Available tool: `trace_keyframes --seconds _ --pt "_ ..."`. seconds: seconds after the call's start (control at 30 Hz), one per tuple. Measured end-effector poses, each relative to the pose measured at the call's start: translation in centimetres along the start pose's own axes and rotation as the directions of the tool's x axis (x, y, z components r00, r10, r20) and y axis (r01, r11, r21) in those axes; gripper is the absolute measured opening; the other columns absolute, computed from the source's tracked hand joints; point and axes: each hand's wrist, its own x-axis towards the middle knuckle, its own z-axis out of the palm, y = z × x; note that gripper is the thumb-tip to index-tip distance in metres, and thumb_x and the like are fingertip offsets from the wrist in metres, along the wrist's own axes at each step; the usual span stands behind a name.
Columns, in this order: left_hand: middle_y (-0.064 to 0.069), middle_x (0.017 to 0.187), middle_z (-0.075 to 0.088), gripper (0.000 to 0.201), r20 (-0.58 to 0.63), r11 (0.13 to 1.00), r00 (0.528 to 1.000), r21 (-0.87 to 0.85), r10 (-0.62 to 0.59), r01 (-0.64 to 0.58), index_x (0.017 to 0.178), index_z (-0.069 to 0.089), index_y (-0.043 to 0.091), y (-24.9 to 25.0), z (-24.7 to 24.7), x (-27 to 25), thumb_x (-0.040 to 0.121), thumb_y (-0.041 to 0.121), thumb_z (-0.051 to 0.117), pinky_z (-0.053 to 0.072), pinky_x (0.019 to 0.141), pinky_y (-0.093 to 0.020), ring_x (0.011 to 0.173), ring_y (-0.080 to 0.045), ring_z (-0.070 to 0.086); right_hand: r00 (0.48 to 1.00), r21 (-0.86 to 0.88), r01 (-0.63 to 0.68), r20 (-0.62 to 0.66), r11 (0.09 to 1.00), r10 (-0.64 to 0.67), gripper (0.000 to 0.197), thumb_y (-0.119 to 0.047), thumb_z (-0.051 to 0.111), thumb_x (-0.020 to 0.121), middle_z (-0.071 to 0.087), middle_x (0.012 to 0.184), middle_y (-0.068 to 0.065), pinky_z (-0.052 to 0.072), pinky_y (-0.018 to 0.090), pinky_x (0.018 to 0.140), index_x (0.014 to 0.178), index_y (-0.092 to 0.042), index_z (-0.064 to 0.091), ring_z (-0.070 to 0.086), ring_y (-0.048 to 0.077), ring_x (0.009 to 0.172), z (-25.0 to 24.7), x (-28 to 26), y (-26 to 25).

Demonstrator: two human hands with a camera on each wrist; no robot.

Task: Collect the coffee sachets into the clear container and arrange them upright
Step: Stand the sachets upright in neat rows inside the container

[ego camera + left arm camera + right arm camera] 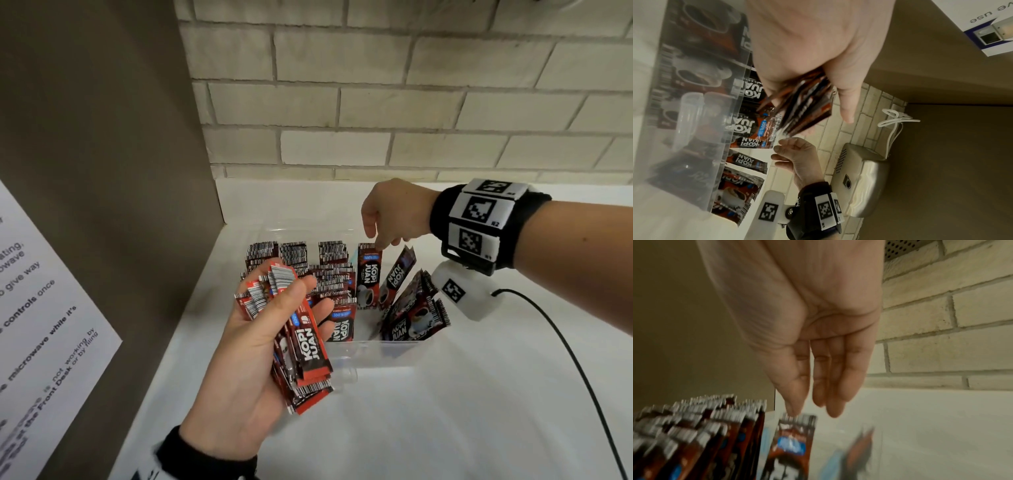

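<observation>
A clear container (387, 349) stands on the white counter with several red-and-brown coffee sachets (294, 255) upright in rows at its back and left. A few sachets (412, 310) lean at its right end. My left hand (317, 298) is palm up in front of the container and grips a bundle of sachets (305, 342), thumb on top; the left wrist view shows the bundle (807, 105) fanned out. My right hand (378, 245) hangs over the container with straight fingers (836, 386). Its thumb tip touches the top edge of one upright sachet (793, 439), also in the head view (368, 277).
A brown cabinet side (120, 154) with a printed notice (41, 308) rises at the left. Behind is a brick wall (376, 102). A black cable (565, 342) crosses the counter (445, 418) on the right. A metal appliance (863, 178) and a white cord (896, 120) show by the wall.
</observation>
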Motion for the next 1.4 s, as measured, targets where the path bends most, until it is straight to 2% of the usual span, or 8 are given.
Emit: trace_keyframes --seconds 0.13,0.23,0.4,0.7,0.9,1.1,1.2,1.4 --pt "-0.012 0.097 0.075 0.062 0.035 0.999 0.998 0.001 -0.044 0.044 0.121 0.060 0.025 0.0 -0.3 0.9 0.062 0.006 0.062 0.060 0.055 -0.036 0.075 -0.029 0.074 0.977 0.008 0.050 -0.208 0.999 -0.047 0.016 -0.019 0.077 0.075 0.069 0.073 0.003 0.047 0.019 0.056 0.087 -0.012 0.072 0.061 0.015 0.065 -2.3 -2.1 -0.5" --pt "-0.014 0.101 0.074 0.056 0.102 0.999 0.994 0.014 -0.040 0.039 0.113 0.066 0.027 -0.2 -0.1 0.5 0.064 0.002 0.061 0.060 0.058 -0.036 0.082 -0.030 0.074 0.945 0.410 0.158 -0.326 0.899 -0.017 0.012 -0.019 0.077 0.076 0.071 0.075 0.006 0.052 0.022 0.056 0.083 -0.012 0.071 0.063 0.013 0.062 -3.0 -5.2 -1.6" --pt "-0.020 0.096 0.073 0.052 0.227 0.992 0.969 0.106 -0.094 0.072 0.112 0.067 0.021 -0.6 0.1 -0.1 0.065 -0.003 0.067 0.058 0.062 -0.047 0.078 -0.034 0.073 0.974 0.788 0.220 -0.206 0.575 -0.092 0.044 -0.035 0.075 0.063 0.068 0.083 0.008 0.054 0.030 0.058 0.098 -0.012 0.066 0.065 0.019 0.066 0.2 -9.4 -3.9" --pt "-0.022 0.092 0.069 0.043 0.187 0.991 0.980 0.124 -0.075 0.052 0.105 0.065 0.014 -1.2 0.2 0.0 0.063 0.006 0.072 0.057 0.059 -0.042 0.065 -0.029 0.067 0.988 0.866 0.152 -0.151 0.477 -0.040 0.013 -0.009 0.076 0.071 0.063 0.056 0.003 0.047 0.020 0.042 0.081 -0.005 0.070 0.054 0.012 0.046 3.9 -9.9 -2.9" --pt "-0.016 0.083 0.072 0.056 0.050 0.997 0.998 0.072 0.026 -0.029 0.123 0.059 0.005 -0.4 -0.4 0.8 0.070 0.020 0.068 0.057 0.052 -0.035 0.057 -0.020 0.068 0.775 0.779 0.593 -0.621 0.206 0.118 0.014 -0.011 0.077 0.059 0.069 0.066 0.005 0.053 0.026 0.054 0.065 -0.003 0.066 0.064 0.019 0.055 3.5 -12.2 -2.3" --pt "-0.011 0.094 0.073 0.047 0.007 0.994 0.996 -0.069 0.087 -0.086 0.123 0.062 0.006 0.6 0.5 0.6 0.079 0.023 0.065 0.056 0.051 -0.031 0.062 -0.020 0.069 0.684 0.611 0.691 -0.725 0.386 -0.078 0.016 0.002 0.080 0.062 0.069 0.082 0.001 0.050 0.020 0.066 0.071 -0.009 0.074 0.066 0.016 0.071 7.3 -13.7 -3.0" --pt "-0.023 0.110 0.069 0.051 0.040 0.997 0.997 -0.028 0.068 -0.067 0.125 0.058 0.005 0.7 1.1 0.0 0.076 0.014 0.067 0.057 0.075 -0.057 0.093 -0.040 0.070 0.649 0.515 0.692 -0.751 0.506 -0.124 0.007 -0.010 0.080 0.069 0.067 0.087 -0.005 0.050 0.021 0.065 0.072 -0.013 0.075 0.067 0.013 0.072 9.2 -13.9 -3.4" --pt "-0.028 0.116 0.064 0.065 0.008 0.988 0.988 0.010 0.155 -0.155 0.129 0.052 0.004 0.5 0.8 -0.1 0.066 0.002 0.070 0.053 0.083 -0.062 0.101 -0.045 0.066 0.798 0.718 0.565 -0.600 0.406 -0.050 0.034 -0.031 0.090 0.055 0.066 0.091 -0.006 0.052 0.021 0.070 0.084 -0.022 0.074 0.067 0.015 0.078 9.5 -14.6 -4.5"
